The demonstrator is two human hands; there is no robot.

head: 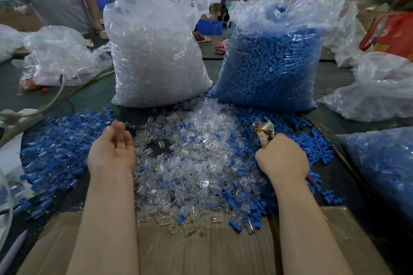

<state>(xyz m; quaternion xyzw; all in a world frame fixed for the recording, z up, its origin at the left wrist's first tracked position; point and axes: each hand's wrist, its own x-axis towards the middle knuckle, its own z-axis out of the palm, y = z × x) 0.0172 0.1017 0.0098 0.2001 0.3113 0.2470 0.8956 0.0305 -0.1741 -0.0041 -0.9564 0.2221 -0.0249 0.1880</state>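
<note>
Nearest us, cardboard (201, 257) lies under the near edge of the clear-piece heap (196, 167). At the heap's left edge our left hand (112, 147) hovers palm up, fingers loose, holding nothing. At the heap's right edge our right hand (282, 158) grips the pliers (264, 134), their metal head pointing away from us. Beyond the heap stand a clear-piece bag (154, 51) and a blue-piece bag (272, 62).

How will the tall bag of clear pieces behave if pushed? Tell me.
The bag of clear pieces would probably sag rather than slide stiffly: thin crinkled film, loose filling. Likely light for its bulk, since the pieces look small and hollow. Its open top could spill some if it tips.
</note>
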